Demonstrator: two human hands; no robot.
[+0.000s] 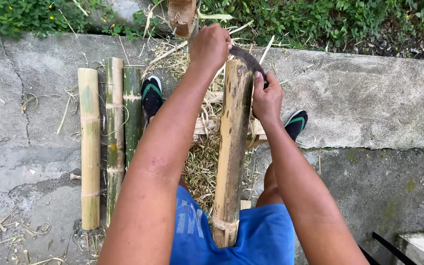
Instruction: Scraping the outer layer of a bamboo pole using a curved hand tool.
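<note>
Bamboo, stiff and woody, is leaning from the person's lap up toward the curb: the pole [231, 147] is looking fairly heavy and smooth-skinned, likely slippery, best gripped near its top end. The left hand [210, 46] is closing around a blade's handle, the right hand [267, 100] is pinching the dark curved blade [247, 58] across the pole's tip. Shavings [199, 164] are littering the concrete; three more poles [110, 137] are lying beside a sandalled foot [151, 95].
</note>
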